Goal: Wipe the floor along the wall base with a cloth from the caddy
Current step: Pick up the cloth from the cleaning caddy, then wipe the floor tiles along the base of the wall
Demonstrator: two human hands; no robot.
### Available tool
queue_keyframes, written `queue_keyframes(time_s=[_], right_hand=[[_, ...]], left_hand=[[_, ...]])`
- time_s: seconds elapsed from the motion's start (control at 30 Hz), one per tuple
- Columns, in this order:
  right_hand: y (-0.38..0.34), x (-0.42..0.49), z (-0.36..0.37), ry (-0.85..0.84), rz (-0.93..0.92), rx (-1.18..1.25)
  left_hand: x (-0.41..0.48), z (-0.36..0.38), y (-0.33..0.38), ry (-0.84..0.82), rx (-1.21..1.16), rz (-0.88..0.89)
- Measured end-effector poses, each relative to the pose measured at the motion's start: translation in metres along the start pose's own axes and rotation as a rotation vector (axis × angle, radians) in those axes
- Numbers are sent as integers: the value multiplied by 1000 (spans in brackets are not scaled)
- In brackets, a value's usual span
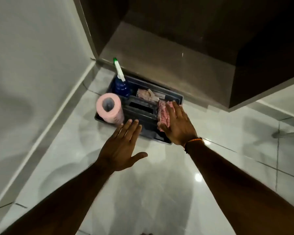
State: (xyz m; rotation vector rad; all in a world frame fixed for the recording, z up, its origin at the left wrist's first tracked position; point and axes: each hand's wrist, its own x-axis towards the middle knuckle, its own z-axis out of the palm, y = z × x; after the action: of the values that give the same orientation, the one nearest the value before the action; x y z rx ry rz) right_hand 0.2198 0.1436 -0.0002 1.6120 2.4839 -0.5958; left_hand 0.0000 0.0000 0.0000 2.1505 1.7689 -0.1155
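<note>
A dark grey caddy [143,128] sits on the white tiled floor against the base of a dark cabinet. In its right compartment lies a red-and-white checked cloth [163,113]. My right hand [177,125] rests on that cloth, fingers curled over it, an orange band at the wrist. My left hand [121,148] hovers flat and open just in front of the caddy's near edge, holding nothing. A second crumpled pale cloth [147,94] lies in the rear compartment.
A pink paper-towel roll [109,108] stands in the caddy's left end, with a blue spray bottle [121,84] behind it. The white wall base [58,114] runs diagonally at left. The cabinet plinth [168,65] rises behind the caddy. Glossy floor tiles [159,192] spread toward me.
</note>
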Motion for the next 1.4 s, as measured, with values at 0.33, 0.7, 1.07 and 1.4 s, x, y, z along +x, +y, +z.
queue_keyframes(time_s=[0.33, 0.7, 1.07, 1.4], right_hand=[[42, 69, 94, 4, 14, -146], [31, 73, 97, 133, 74, 259], [-68, -31, 52, 264, 270, 1130], [-200, -90, 118, 114, 250, 1309]], left_hand=[[40, 122, -16, -17, -70, -79], [40, 131, -21, 37, -74, -46], [-53, 56, -33, 85, -169, -210], [-195, 112, -71, 130, -194, -442]])
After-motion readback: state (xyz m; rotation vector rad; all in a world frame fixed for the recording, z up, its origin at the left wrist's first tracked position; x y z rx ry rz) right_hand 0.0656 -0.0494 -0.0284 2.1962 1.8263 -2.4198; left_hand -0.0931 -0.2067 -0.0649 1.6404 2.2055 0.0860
